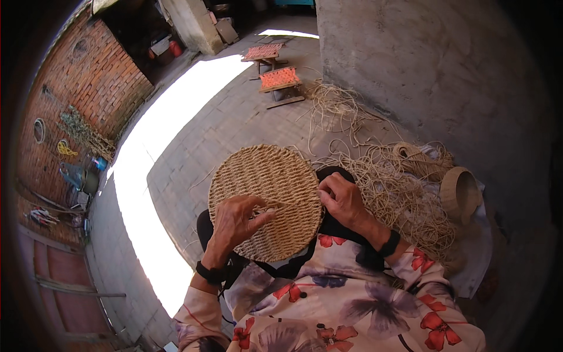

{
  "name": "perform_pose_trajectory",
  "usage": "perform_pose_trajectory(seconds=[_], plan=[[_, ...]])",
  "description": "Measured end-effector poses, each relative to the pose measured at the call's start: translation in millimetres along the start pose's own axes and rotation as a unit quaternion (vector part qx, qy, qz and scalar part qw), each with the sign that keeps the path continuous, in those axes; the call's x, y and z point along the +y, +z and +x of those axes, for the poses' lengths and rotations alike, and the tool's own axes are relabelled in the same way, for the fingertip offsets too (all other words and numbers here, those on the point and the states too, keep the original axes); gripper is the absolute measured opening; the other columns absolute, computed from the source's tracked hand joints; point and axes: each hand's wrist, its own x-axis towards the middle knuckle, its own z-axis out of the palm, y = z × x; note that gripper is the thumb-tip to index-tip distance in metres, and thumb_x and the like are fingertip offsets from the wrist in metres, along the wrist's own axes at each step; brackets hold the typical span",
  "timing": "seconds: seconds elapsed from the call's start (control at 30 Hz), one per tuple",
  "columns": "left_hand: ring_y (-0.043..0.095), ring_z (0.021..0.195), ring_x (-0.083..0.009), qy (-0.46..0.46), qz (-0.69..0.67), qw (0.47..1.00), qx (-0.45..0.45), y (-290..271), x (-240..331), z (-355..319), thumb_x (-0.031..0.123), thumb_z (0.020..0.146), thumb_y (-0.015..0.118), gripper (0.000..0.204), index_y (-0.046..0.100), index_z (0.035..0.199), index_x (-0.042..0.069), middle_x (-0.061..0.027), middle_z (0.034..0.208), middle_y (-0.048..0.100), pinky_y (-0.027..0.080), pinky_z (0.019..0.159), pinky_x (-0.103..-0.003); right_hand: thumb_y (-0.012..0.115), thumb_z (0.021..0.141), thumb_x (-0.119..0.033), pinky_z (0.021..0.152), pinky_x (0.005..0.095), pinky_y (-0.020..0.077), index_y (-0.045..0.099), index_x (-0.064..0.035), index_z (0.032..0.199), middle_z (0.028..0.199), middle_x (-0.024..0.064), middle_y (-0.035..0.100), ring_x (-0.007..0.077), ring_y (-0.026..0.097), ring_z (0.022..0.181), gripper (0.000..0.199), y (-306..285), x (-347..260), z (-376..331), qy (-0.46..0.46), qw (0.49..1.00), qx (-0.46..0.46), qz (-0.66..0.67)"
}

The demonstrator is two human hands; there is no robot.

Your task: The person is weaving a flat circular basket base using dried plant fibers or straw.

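Note:
A round mat (267,176) woven from twisted straw-coloured cord rests across my lap, its ribs running sideways. Over its lower left part is my left hand (234,222), fingers curled and thumb stretched toward the middle; a thin strand of cord (274,206) shows at the fingertips. At the mat's right rim my right hand (343,199) is closed in a pinch, knuckles up. Whatever it grips there is hidden by the fingers. Both wrists carry dark bands.
Loose cord (399,199) lies in a large tangle at my right, beside a coil (419,161) and a tipped woven basket (458,196) on a pale cloth. Two low stools (280,79) with orange woven seats stand ahead. A grey wall (434,70) rises at the right, brickwork (88,70) at the left.

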Motion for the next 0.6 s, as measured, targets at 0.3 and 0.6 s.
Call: perform_pose_trajectory(seconds=[0.3, 0.6], plan=[[0.061, 0.069, -0.0270, -0.007, -0.071, 0.997, 0.041, -2, -1, -7, 0.028, 0.079, 0.076, 0.023, 0.072, 0.088, 0.007, -0.0094, 0.077, 0.062, 0.047, 0.063, -0.041, 0.067, 0.084, -0.009, 0.067, 0.0396, 0.0497, 0.058, -0.0021, 0.087, 0.080, 0.0117, 0.061, 0.0298, 0.063, 0.073, 0.012, 4, 28, 18, 0.086, 0.995, -0.007, 0.041], [0.055, 0.070, -0.0243, 0.050, 0.084, 0.993, 0.074, 5, 17, 5, 0.036, 0.079, 0.077, 0.026, 0.073, 0.080, 0.010, -0.0043, 0.072, 0.064, 0.039, 0.075, -0.039, 0.067, 0.085, -0.011, 0.066, 0.0397, 0.0489, 0.059, -0.0033, 0.085, 0.079, 0.0116, 0.061, 0.0300, 0.062, 0.073, 0.011, -14, 8, 7, 0.093, 0.996, 0.012, -0.006]])
